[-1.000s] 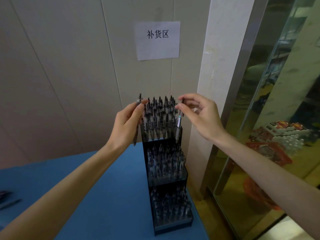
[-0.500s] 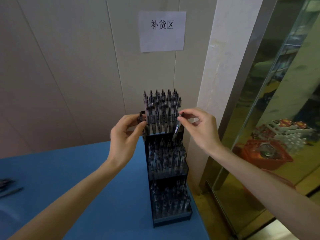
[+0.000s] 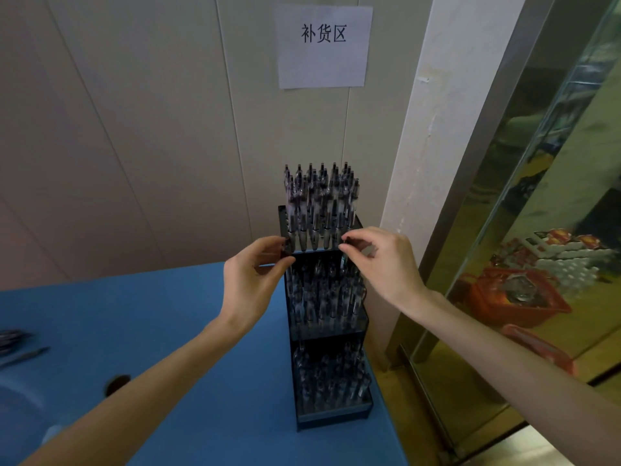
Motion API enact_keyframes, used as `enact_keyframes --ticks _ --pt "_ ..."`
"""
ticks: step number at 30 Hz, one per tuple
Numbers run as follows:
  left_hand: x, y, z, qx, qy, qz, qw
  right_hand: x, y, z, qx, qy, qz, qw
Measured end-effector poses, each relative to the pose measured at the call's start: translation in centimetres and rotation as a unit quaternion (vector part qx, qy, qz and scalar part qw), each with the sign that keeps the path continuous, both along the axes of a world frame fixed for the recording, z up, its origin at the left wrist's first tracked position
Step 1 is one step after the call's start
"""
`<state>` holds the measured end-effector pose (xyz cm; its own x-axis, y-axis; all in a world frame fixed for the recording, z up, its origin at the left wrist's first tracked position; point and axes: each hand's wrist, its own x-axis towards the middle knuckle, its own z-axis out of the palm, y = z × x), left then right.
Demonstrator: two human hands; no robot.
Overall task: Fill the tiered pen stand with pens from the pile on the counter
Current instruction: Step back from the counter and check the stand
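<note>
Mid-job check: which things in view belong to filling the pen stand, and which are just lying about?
Part of the job:
tiered pen stand
pens in its top tier
left hand and right hand, each pinching a pen at the middle tier's edges
loose pens at the counter's left edge

Just lying about:
paper sign on the wall
red basket behind the glass

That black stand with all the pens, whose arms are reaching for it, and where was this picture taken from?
There is no machine here. A person wears a camera on the head, so you look down along their own bare arms. The stand sits on a blue counter and has three stepped levels packed with upright pens. The left hand and right hand each pinch something small and dark, probably a pen, at the top level's front corners. More pens lie at the counter's far left. A paper sign hangs on the wall.
</note>
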<state>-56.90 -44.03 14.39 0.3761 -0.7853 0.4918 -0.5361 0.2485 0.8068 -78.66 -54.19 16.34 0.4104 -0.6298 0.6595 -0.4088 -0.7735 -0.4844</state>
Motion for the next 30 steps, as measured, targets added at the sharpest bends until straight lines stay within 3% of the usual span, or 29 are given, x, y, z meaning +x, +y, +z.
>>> enact_keyframes --ticks 11,19,23,28,30 --pt "0.0 0.1 -1.0 0.003 -0.001 0.001 1.000 -0.6 0.1 0.0 0.004 -0.006 -0.004 1.000" --pt "0.5 -0.1 -1.5 0.024 -0.035 0.012 0.999 0.3 -0.4 -0.1 0.030 0.053 -0.021 0.998" --pt "0.9 -0.5 -1.0 0.056 -0.008 0.009 0.998 1.2 -0.8 0.2 0.101 0.142 -0.063 0.983" --pt "1.5 -0.8 -1.1 0.104 -0.098 0.015 0.990 1.5 -0.9 0.1 0.149 0.183 -0.081 0.968" --pt "1.6 -0.9 -1.3 0.113 -0.164 0.020 0.980 1.5 -0.3 0.0 0.107 0.196 -0.089 0.971"
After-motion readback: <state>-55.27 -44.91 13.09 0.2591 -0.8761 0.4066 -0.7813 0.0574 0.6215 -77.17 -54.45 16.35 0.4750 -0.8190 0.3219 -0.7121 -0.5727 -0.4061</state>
